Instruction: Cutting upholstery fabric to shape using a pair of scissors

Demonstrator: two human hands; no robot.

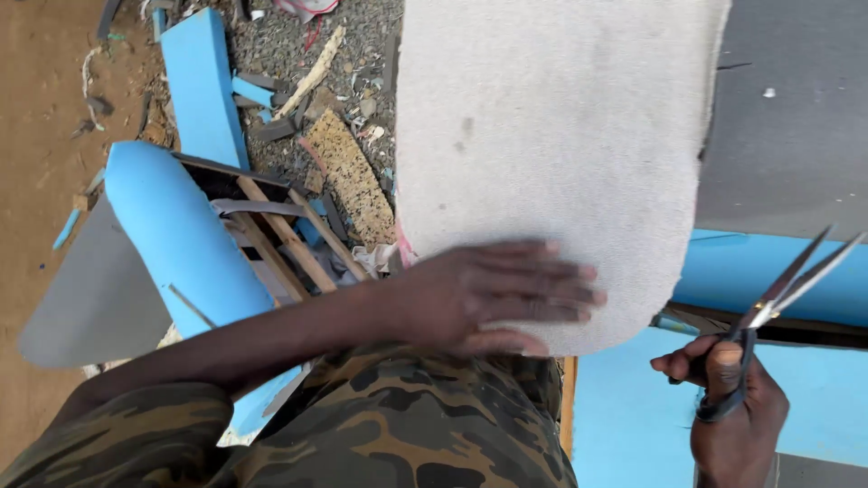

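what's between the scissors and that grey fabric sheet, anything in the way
Nothing visible. The right hand holds the scissors with blades parted, off the right edge of the grey fabric sheet, with only blue foam behind the gap. The left hand lies flat on the sheet's lower part, away from the blades.

Upholstery workshop: foam (194, 86), wooden frame (280, 230), offcuts.

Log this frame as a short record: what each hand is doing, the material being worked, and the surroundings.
left hand: the left hand lies flat, fingers spread, on the grey fabric sheet; blurred
right hand: the right hand grips the scissors, blades slightly parted, pointing up and away, clear of the fabric
material: pale grey sheet with a rounded near edge
nearby: blue foam-covered frame with bare wooden slats
ground: blue foam offcuts and scraps on gravel
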